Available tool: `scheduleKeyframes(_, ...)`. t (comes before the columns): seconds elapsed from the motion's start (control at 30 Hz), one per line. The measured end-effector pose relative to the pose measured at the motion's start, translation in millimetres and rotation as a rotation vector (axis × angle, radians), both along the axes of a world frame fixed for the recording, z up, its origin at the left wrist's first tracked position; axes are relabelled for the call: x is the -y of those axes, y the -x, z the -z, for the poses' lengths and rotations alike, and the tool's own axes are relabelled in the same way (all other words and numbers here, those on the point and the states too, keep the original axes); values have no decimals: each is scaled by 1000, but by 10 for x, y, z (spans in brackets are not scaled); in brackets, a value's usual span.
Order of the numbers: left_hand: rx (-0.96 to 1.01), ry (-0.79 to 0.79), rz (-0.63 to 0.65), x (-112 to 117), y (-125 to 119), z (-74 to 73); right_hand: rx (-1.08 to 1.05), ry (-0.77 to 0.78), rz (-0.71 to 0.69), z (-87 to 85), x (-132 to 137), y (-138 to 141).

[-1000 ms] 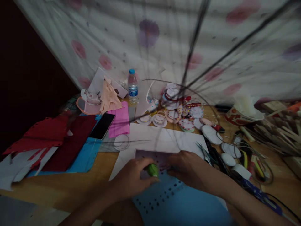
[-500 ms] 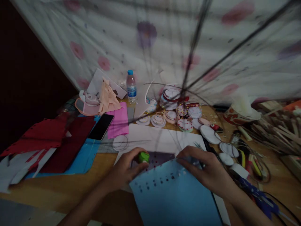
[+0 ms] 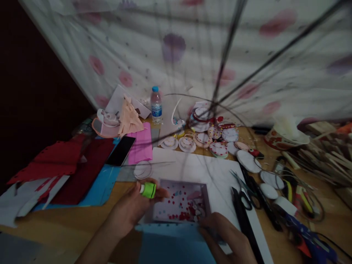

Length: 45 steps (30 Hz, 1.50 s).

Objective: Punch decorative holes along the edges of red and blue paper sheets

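Note:
In the head view my left hand (image 3: 128, 212) holds a small green paper punch (image 3: 149, 190), its fingers reaching out over a shallow box. My right hand (image 3: 227, 236) pinches a sheet of blue paper (image 3: 170, 246) by its edge, near the box's front right corner. Punched holes line the far edge of that sheet, which lies low in front of the box and is partly blurred. Inside the shallow box (image 3: 208, 200) are many tiny red and blue paper dots, with the red ones heaped toward the front right.
White board (image 3: 176, 157) lies under the box. Scissors (image 3: 244, 192), a black cutter (image 3: 244, 223) and a blue glue gun (image 3: 309, 236) lie right. Paper hats (image 3: 202, 139) and a water bottle (image 3: 156, 106) stand behind. Left are a phone (image 3: 121, 151) and red sheets (image 3: 82, 179).
The blue sheet has come down toward me, uncovering the box of dots and the scissors. My left hand has moved left with the punch, and my right hand has lowered.

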<state>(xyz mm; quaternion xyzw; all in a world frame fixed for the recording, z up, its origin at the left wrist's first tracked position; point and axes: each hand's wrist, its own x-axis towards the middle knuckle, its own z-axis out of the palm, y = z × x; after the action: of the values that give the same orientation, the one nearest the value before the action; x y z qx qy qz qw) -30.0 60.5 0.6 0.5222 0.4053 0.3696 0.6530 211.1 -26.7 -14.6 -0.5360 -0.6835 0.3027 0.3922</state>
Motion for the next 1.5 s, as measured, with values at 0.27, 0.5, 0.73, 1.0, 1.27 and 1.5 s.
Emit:
scheduleKeyframes(0.27, -415, -273, 70, 135, -89, -247, 177, 72, 112, 72, -133, -27)
scheduleKeyframes(0.5, -845, -803, 65, 290, -374, -57, 499, -256, 192, 77, -286, 56)
scheduleKeyframes(0.73, -857, -809, 151, 204, -508, -25, 172, -174, -236, -70, -349, 146)
scheduleKeyframes(1.0, -756, -566, 133, 254, -512, -63, -111, -159, -208, 98, -431, 217)
scheduleKeyframes(1.27, -747, -419, 202, 165, -489, -43, -803, 372, 13, 98, -495, 125)
scheduleKeyframes(1.5, -732, -335, 144, 110, -503, 10, -983, 515, -8, 132, -519, 64)
